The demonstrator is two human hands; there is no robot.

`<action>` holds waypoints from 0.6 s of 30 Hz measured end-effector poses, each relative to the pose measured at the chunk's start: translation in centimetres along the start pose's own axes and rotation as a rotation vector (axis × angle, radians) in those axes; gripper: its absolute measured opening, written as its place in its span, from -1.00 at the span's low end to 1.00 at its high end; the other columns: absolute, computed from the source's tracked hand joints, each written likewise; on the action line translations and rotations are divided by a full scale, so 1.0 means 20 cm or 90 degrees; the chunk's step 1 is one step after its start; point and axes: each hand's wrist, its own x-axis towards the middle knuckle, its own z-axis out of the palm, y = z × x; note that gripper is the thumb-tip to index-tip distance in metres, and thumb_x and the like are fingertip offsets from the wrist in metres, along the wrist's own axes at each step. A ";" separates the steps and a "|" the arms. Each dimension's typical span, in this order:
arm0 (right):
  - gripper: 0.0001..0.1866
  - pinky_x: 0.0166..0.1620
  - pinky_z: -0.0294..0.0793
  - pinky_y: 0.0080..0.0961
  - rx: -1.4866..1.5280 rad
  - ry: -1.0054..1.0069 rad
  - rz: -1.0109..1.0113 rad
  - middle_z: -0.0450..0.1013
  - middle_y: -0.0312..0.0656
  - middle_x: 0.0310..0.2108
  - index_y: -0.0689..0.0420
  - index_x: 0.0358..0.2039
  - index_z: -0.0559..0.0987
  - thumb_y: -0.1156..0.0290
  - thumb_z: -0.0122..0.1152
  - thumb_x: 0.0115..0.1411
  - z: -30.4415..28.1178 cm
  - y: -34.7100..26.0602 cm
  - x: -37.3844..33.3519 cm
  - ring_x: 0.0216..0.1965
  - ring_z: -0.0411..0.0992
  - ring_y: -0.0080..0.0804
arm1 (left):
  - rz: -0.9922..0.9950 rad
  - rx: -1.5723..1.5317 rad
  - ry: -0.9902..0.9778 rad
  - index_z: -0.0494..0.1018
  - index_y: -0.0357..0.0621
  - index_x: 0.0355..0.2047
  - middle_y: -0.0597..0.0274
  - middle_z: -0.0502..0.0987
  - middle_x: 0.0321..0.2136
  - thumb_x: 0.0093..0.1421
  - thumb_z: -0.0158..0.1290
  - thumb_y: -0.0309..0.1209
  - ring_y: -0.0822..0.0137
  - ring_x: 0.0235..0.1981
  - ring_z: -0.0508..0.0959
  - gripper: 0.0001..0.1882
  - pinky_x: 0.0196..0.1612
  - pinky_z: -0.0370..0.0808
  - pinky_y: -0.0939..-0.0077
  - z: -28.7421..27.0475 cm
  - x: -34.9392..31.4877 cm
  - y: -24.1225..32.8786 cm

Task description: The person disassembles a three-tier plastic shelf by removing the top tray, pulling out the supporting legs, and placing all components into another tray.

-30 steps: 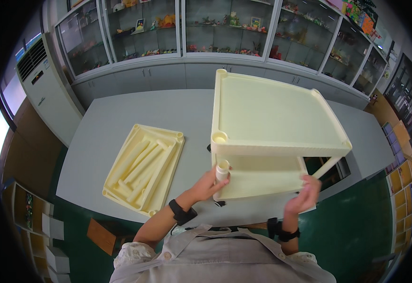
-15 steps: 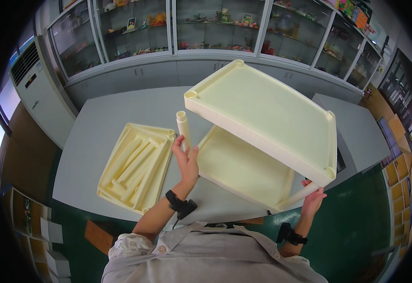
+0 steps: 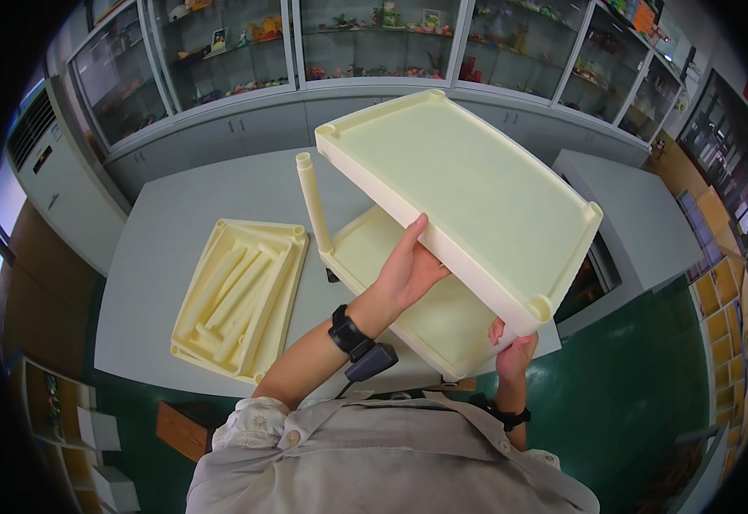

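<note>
A cream plastic shelf tray (image 3: 468,171) with raised rims and round corner sockets is tilted above a matching lower tray (image 3: 459,317). My left hand (image 3: 410,272) grips the upper tray's near long side, thumb on the outer wall and fingers reaching underneath. Below the tray's near right corner, my right hand (image 3: 515,353) is wrapped round a short visible stretch of a tubular post; its fingers are partly hidden. Another post (image 3: 312,201) stands upright at the lower tray's left corner, its top apart from the upper tray. The trays' far right corner joint is hidden.
On the grey table (image 3: 147,300), left of the lower tray, lie stacked cream trays (image 3: 281,338) with several loose tubes (image 3: 235,295) inside. Glass display cabinets (image 3: 374,51) line the back. A grey side unit (image 3: 631,223) stands at right, an air conditioner (image 3: 70,171) at left.
My left hand has let go of the left post and moved right onto the upper tray's side. The trays have shifted slightly left and turned, with my right hand still at the near corner post.
</note>
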 end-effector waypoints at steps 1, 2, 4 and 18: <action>-0.27 -0.50 0.22 -0.59 -0.004 -0.002 -0.004 0.28 -0.21 -0.59 0.34 -0.15 0.31 -0.22 -0.13 0.12 0.01 0.00 0.00 -0.58 0.22 -0.51 | -0.013 -0.088 0.008 0.05 -0.17 0.14 0.04 0.21 0.11 0.23 -0.12 -0.11 0.11 0.13 0.24 -0.41 0.15 0.20 0.12 0.02 0.02 0.00; -0.27 -0.50 0.23 -0.59 -0.008 -0.003 -0.009 0.28 -0.21 -0.59 0.33 -0.16 0.31 -0.22 -0.14 0.13 0.01 0.00 0.00 -0.58 0.22 -0.51 | -0.016 -0.086 0.006 0.05 -0.17 0.14 0.04 0.21 0.11 0.23 -0.12 -0.11 0.11 0.13 0.24 -0.41 0.15 0.20 0.12 0.05 0.03 -0.01; -0.28 -0.51 0.22 -0.60 -0.008 0.003 -0.010 0.28 -0.21 -0.58 0.33 -0.18 0.31 -0.22 -0.14 0.13 0.01 0.01 0.01 -0.59 0.22 -0.51 | 0.008 -0.051 0.061 0.10 -0.19 0.09 0.04 0.24 0.07 0.19 -0.07 -0.20 0.10 0.09 0.28 -0.46 0.13 0.23 0.12 0.08 0.04 0.00; -0.27 -0.55 0.23 -0.62 -0.038 0.052 -0.031 0.28 -0.23 -0.63 0.33 -0.23 0.32 -0.25 -0.19 0.14 0.03 0.05 0.07 -0.64 0.23 -0.55 | 0.002 -0.075 0.177 0.16 -0.35 -0.06 -0.05 0.31 -0.08 0.04 -0.05 -0.38 0.04 -0.03 0.36 -0.52 0.06 0.31 0.10 0.13 0.12 0.04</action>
